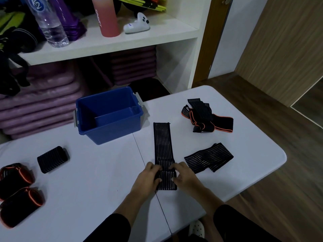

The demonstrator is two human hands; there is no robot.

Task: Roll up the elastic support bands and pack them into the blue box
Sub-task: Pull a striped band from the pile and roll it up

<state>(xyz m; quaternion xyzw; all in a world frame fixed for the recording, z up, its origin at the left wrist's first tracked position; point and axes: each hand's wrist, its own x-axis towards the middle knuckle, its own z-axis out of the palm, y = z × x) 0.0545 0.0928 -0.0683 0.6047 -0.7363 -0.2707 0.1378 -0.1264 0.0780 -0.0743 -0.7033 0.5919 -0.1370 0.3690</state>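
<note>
A black striped elastic band (163, 144) lies flat on the white table (97, 180), running away from me. My left hand (148, 177) and my right hand (183, 175) both grip its near end, which is folded into the start of a roll. The blue box (106, 117) stands open and empty at the table's far side. One rolled striped band (52, 158) sits at the left, with two rolled orange-edged bands (15, 193) near it. A loose striped band (208, 157) and a tangled pile of orange-edged bands (206, 117) lie at the right.
A white shelf unit (108, 42) behind the table holds bottles and a white controller, with purple mats stacked below. The table's rounded right corner (279, 154) drops off to wooden floor. A seam runs down the table's middle.
</note>
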